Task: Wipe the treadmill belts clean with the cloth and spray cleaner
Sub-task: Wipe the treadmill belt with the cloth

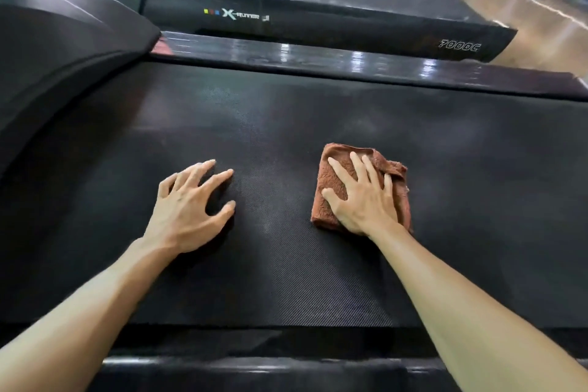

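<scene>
Near side rail (pixel 286 369) of treadmill at bottom edge, glossy. Beyond it, belt (pixel 286 111) fills view; faint pale haze mid-belt, likely spray or dust, so wipe judged mid-way. Further treadmills (pixel 318 9) behind, belts judged untouched. Left hand (pixel 191 207) empty, fingertips spread, braced on belt. Right hand (pixel 359 197) flat, fingers straight, pressing folded brown cloth (pixel 331 178) onto belt. Spray cleaner not in sight.
</scene>
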A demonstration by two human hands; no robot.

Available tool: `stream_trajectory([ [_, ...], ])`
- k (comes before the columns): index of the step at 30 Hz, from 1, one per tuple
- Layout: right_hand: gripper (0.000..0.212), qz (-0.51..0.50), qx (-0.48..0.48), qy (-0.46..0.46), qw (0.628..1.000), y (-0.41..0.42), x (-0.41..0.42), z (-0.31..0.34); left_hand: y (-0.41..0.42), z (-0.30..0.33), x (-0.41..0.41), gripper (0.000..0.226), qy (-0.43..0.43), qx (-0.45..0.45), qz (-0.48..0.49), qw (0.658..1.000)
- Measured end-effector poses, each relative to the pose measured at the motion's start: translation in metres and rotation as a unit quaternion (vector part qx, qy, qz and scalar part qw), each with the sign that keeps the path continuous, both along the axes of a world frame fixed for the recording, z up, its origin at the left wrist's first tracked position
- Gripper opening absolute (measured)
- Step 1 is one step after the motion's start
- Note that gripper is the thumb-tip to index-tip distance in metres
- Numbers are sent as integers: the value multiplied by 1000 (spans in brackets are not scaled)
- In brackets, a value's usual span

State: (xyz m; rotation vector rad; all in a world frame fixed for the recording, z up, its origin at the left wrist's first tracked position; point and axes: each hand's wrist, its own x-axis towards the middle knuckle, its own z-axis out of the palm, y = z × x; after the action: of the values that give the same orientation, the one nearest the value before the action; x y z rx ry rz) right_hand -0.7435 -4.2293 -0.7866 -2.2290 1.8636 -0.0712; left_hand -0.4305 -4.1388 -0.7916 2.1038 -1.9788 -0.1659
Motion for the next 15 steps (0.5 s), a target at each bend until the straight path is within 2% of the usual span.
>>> stream_trajectory([
  [7,60,-51,-36,-23,998,-142,-11,-2,-30,-16,21,76,-38,17,28,999],
  [11,63,-104,-56,-11,993,-213,30,1,-31,-18,25,73,-38,12,29,999],
  [13,65,-62,-62,0,996,-224,75,0,-33,-19,25,73,-32,9,29,999],
  [15,66,59,-64,9,996,-206,119,0,-35,-19,26,72,-31,8,23,999],
])
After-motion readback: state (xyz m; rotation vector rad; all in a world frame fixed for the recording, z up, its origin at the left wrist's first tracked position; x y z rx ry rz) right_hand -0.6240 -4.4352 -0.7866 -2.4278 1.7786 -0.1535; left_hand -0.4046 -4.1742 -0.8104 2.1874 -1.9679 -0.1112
